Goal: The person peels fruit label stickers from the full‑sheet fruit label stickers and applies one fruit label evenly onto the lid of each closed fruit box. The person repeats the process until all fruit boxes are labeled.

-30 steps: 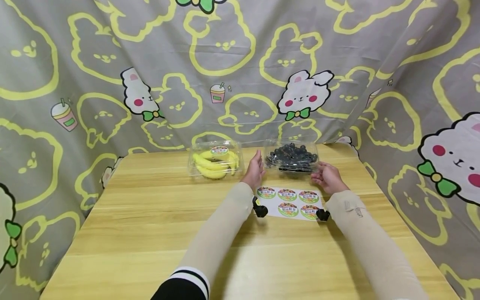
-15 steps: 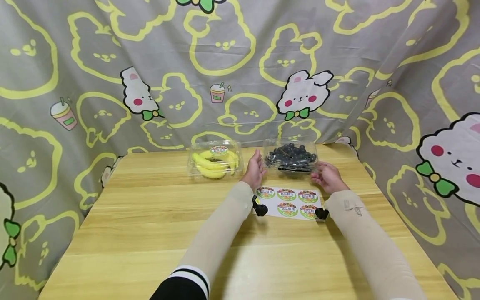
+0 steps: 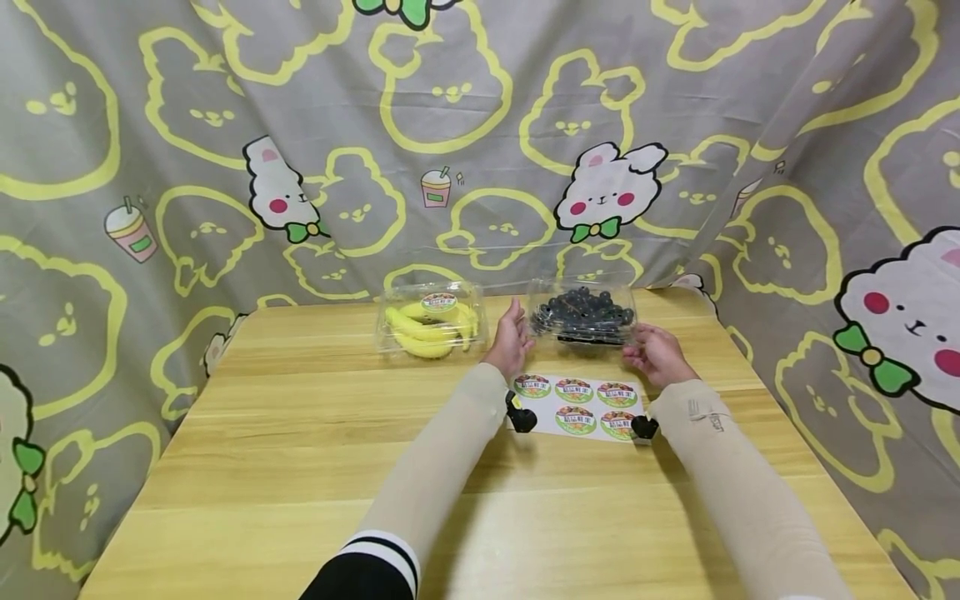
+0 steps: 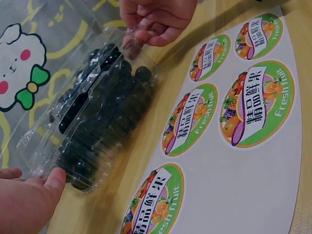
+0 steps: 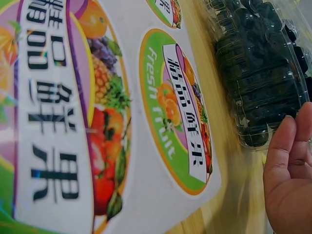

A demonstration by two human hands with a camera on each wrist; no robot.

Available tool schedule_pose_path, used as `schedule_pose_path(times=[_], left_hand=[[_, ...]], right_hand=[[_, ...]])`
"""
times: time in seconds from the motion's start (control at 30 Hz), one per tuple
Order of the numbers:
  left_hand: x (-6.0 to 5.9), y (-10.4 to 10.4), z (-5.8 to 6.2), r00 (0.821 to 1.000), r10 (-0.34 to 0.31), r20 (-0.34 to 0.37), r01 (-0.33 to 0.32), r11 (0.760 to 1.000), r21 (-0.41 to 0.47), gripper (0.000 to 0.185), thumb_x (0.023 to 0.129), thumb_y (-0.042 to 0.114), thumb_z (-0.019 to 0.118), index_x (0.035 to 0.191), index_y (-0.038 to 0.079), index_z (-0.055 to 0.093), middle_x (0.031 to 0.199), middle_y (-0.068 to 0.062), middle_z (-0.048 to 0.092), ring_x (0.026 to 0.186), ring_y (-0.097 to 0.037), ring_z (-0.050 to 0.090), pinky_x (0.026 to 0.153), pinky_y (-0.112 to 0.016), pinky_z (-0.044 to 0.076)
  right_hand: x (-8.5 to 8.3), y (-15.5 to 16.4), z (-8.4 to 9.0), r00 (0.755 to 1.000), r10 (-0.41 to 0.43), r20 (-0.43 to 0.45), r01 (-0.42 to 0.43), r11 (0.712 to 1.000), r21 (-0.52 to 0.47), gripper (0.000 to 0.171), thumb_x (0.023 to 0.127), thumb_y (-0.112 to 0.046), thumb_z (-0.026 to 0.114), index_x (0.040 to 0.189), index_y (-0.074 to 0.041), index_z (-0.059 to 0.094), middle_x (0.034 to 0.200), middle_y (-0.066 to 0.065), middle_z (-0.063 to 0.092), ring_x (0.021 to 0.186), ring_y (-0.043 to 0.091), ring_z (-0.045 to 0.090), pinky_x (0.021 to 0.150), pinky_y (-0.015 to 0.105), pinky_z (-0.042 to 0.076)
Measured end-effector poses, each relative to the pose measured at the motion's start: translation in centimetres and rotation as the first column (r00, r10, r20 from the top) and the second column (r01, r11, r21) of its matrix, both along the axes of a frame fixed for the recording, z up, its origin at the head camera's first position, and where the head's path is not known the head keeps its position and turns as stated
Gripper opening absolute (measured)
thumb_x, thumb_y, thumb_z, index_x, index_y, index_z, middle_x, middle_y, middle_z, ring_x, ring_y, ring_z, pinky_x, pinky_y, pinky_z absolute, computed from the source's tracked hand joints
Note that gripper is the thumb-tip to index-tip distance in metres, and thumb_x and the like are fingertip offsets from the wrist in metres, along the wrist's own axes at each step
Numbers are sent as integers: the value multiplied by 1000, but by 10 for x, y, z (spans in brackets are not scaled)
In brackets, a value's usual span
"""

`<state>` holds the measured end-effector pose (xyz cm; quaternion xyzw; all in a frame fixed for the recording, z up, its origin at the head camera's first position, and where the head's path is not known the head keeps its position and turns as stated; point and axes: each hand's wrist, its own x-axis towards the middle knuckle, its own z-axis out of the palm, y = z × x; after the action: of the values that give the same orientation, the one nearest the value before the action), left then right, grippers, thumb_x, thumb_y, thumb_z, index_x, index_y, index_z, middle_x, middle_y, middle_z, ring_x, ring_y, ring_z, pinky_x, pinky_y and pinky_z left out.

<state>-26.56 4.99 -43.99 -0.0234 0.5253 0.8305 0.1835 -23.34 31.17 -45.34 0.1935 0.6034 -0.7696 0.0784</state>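
Observation:
A transparent plastic box of dark grapes stands near the back of the table. My left hand is at its left side, fingers extended; the left wrist view shows the thumb against the box's end. My right hand is at the front right corner, where its curled fingers pinch the plastic edge, one fingertip showing through the plastic in the left wrist view. Between my forearms lies a white sheet bearing several oval fruit stickers. Its lower left part is bare white.
To the left stands a transparent box of bananas with an oval sticker on its lid. The wooden table runs back to a patterned curtain, which also hangs along both sides.

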Motion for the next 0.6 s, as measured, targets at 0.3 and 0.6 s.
schedule_pose_path(times=[0.3,0.6], left_hand=[[1,1,-2,1000,-10,-24,10,1000,-29,79,101,57,28,155,3,8,161,-13,4,147,-27,3,117,-46,13],[1,1,3,999,7,-31,-7,1000,-21,79,100,57,29,155,3,9,161,-13,6,147,-27,5,117,-46,14]], right_hand=[[1,-2,-1,1000,8,5,-8,1000,-6,39,105,-13,34,144,-9,36,107,6,45,68,10,59,74,26,55],[1,2,0,1000,25,-4,-25,997,-74,18,105,-13,36,117,-20,48,113,5,41,70,11,58,74,25,55]])
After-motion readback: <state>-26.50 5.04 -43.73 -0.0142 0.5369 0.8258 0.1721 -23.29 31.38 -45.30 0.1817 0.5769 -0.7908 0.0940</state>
